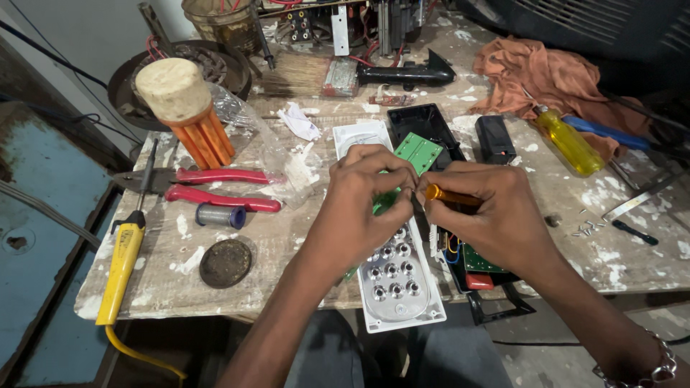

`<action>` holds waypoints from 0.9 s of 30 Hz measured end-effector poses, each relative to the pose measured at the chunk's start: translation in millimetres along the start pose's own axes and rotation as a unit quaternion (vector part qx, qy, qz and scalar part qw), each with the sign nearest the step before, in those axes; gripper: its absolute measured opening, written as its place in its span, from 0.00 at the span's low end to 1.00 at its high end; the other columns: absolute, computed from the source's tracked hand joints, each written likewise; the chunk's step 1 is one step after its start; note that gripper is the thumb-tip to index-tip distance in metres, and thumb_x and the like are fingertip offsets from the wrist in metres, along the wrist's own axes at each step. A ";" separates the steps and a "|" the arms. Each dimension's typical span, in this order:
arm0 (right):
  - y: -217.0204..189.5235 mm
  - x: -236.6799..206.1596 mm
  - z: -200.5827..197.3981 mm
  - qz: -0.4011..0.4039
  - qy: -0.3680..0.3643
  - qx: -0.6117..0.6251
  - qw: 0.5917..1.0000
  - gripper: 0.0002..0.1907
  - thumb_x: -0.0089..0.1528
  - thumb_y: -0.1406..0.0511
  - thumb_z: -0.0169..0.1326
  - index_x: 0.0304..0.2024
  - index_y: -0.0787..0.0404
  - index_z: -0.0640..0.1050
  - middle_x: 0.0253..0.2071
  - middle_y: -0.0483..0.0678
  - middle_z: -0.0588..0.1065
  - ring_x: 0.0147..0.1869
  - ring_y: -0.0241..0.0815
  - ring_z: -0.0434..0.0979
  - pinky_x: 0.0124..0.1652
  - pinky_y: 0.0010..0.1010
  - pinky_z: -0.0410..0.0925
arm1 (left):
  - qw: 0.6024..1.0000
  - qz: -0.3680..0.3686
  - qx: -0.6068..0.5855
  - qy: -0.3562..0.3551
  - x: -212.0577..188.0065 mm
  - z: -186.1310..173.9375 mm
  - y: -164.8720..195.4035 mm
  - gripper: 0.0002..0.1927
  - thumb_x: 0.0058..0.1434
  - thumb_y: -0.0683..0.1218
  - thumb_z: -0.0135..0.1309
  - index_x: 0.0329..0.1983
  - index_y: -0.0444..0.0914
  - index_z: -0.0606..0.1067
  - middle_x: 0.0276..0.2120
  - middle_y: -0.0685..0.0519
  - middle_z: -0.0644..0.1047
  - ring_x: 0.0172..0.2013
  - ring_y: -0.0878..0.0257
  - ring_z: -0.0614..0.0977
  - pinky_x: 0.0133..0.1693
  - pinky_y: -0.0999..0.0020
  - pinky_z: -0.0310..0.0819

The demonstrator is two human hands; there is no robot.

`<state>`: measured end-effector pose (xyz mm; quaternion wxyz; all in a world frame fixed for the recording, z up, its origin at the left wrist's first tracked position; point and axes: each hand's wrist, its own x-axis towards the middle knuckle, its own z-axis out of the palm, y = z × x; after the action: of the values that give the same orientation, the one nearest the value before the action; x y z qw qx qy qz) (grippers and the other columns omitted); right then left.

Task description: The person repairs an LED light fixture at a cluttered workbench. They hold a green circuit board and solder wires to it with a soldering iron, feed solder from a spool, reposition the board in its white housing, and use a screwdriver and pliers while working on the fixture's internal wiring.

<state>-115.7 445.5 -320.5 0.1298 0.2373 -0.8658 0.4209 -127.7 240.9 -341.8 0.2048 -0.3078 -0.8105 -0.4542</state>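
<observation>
Two bare hands meet over the middle of the paint-spattered wooden bench point(287, 237), seen from the head camera. The left hand point(363, 197) is curled over a green circuit board point(417, 152), its fingers closed down on the board's near end so that only the far part shows at about one o'clock from the knuckles. The right hand point(489, 212) pinches a small screwdriver with an amber handle point(449, 195), thumb and forefinger tight around it, its dark shaft pointing toward the left fingertips; whether the tip touches the board I cannot tell.

Under both wrists lies a white lamp panel with rows of small reflector cups point(394, 276), running toward six o'clock and overhanging the bench edge. Beside it at three o'clock sits an open black casing point(431, 126) with wires and another green board inside.

At nine o'clock from the hands lie red-handled pliers point(219, 188), a spool of solder point(219, 215) and a round dark tin lid point(226, 263). A yellow soldering iron point(121, 262) rests at the bench's left edge. At two o'clock, a yellow-handled screwdriver point(569, 144) lies near an orange rag point(546, 72).
</observation>
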 end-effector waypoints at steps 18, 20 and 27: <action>76.9 -65.0 32.8 0.007 -0.004 -0.005 1.000 0.13 0.58 0.71 0.61 0.46 0.64 0.85 0.32 0.46 0.81 0.29 0.28 0.72 0.27 0.23 0.64 | 0.998 -0.033 0.010 0.056 -59.9 64.3 -19.4 0.06 0.58 0.39 0.61 0.37 0.35 0.84 0.42 0.52 0.84 0.48 0.57 0.81 0.55 0.61 0.72; 69.6 -58.8 46.6 -0.003 -0.004 -0.013 1.000 0.12 0.58 0.70 0.62 0.45 0.64 0.85 0.35 0.46 0.81 0.30 0.30 0.75 0.27 0.24 0.66 | 0.996 -0.039 0.036 0.069 -69.9 58.1 -38.3 0.05 0.56 0.39 0.63 0.36 0.36 0.85 0.41 0.51 0.84 0.46 0.56 0.82 0.53 0.61 0.73; -22.8 14.4 55.8 -0.085 -0.004 -0.088 0.993 0.13 0.56 0.72 0.63 0.44 0.64 0.84 0.41 0.49 0.81 0.34 0.36 0.82 0.32 0.25 0.74 | 0.974 -0.218 0.005 0.060 -47.8 -63.8 -22.8 0.08 0.52 0.44 0.66 0.33 0.36 0.84 0.45 0.50 0.84 0.40 0.58 0.87 0.37 0.60 0.81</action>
<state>-117.6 384.9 -333.3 0.1821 0.2989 -0.8767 0.3299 -105.3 161.8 -352.8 0.1502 -0.0948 -0.8469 -0.5012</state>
